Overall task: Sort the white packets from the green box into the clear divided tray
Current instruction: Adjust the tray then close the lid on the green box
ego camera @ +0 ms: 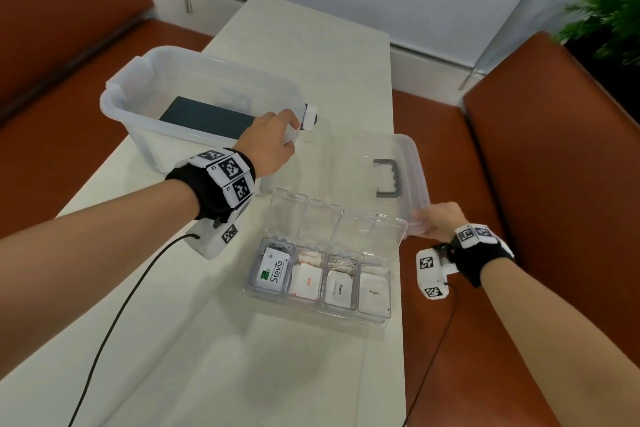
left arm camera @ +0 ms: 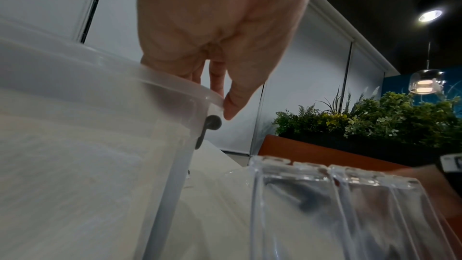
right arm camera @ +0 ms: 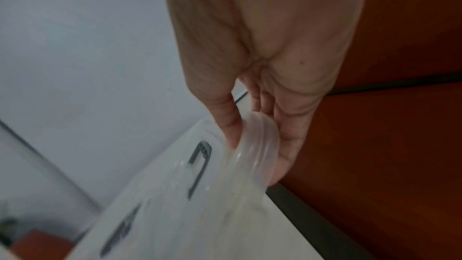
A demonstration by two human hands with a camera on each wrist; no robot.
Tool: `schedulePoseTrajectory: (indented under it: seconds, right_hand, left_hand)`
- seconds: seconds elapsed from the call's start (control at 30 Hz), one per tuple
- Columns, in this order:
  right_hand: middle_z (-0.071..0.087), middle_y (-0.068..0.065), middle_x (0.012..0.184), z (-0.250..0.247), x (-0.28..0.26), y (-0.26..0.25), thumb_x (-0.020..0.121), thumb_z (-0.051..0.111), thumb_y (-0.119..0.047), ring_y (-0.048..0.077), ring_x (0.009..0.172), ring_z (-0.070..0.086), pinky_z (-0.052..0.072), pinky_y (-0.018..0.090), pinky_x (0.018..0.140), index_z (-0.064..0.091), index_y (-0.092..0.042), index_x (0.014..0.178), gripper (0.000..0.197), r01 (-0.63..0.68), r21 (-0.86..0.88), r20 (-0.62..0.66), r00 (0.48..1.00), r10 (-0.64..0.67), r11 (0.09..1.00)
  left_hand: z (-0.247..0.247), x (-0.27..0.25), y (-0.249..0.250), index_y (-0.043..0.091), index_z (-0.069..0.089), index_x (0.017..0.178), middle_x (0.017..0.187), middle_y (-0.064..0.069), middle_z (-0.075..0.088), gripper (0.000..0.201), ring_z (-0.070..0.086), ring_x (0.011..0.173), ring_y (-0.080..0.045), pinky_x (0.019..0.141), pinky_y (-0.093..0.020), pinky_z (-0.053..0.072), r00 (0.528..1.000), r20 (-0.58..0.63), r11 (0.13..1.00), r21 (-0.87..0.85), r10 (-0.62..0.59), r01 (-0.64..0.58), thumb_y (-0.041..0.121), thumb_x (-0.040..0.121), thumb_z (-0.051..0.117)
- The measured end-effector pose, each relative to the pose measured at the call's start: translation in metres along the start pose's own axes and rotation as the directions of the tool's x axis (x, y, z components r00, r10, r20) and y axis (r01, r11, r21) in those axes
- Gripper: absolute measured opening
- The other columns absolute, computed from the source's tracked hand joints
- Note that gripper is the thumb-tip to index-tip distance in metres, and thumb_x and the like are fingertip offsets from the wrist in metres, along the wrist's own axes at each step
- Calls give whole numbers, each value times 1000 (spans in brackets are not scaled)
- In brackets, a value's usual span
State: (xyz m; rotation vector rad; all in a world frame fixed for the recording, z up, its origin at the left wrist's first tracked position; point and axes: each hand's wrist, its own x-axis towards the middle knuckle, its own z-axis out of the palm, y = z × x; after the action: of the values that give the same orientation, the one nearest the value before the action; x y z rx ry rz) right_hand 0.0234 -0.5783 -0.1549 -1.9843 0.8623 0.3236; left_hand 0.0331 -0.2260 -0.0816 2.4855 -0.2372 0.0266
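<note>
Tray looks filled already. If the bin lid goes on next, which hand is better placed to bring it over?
Right. The right hand already grips the corner of the lid lying by the tray. The left hand holds the bin's rim, so it can steady it.

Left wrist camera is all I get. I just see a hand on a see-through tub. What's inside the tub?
Observer: A dark green box lies flat on the bottom of the tub.
Operator: What's my other hand doing?
Observer: The right hand holds the corner of the clear lid, with its fingers curled round the rim.
Operator: Any packets in the little tray yet?
Observer: Yes. The tray has packets in all four slots, reading Stevia, Salt, Pepper and Sugar from left to right.
</note>
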Motion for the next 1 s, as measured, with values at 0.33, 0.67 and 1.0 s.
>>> schedulePoseTrajectory:
  seconds: [0.33,0.67,1.0]
  right_hand:
    - [69,22,101,-90,-101,-119,82,60,-2,36,82,70,58,48,78,58,-12,105,25,621,301,-290,783,-550,724]
    - [59,10,68,-5,-203,-187,85,51,6,20,55,60,50,26,51,58,-1,107,24,615,589,-69,685,-726,524]
    - [56,18,119,110,-189,-195,88,64,-21,35,101,61,56,42,71,42,-7,136,54,199,462,435,799,-416,864]
  left_hand:
    - [-26,0,6,11,47,132,127,-13,56,43,56,109,-25,91,-30,43,999,33,986,-158,-43,47,31,95,57]
    - [-129,-4,-24,26,36,135,125,1,56,64,65,102,-20,70,-43,60,973,-90,611,-789,-215,61,51,84,66]
    - [-154,-27,-105,2,36,134,119,-18,60,43,74,73,-20,54,-33,57,857,-39,165,-985,-514,53,11,97,55]
